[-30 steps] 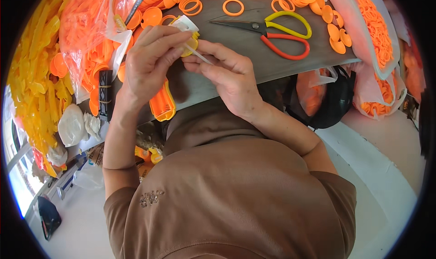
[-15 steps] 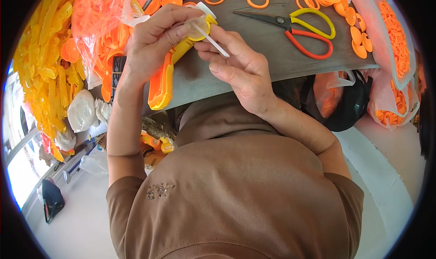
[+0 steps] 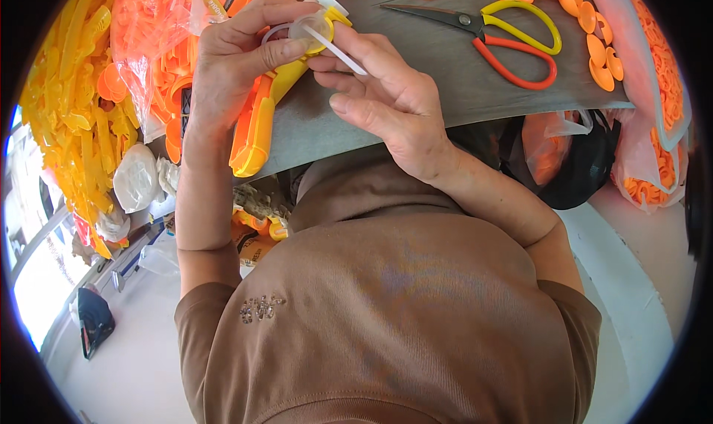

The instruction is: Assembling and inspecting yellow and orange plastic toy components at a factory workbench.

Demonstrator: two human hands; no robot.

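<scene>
Left hand (image 3: 238,60) grips yellow-orange toy (image 3: 256,127) by its top, body hanging down over the grey board (image 3: 445,75), steadying it. Right hand (image 3: 386,97) pinches clear tab (image 3: 338,45) against the toy's top. Scissors (image 3: 505,34) lie beyond right hand, within reach.

A cluttered workbench corner, daylight coming in from the left

A grey worktop (image 3: 460,89) is running across the upper part of the view, its edge bending with the lens. Clear bags of orange plastic parts (image 3: 653,89) are hanging at its right end, and heaps of yellow plastic pieces (image 3: 70,127) are piling up on the left. Below, a pale floor (image 3: 141,350) is catching bright daylight that is spilling in through a window (image 3: 30,275) at the far left.
</scene>
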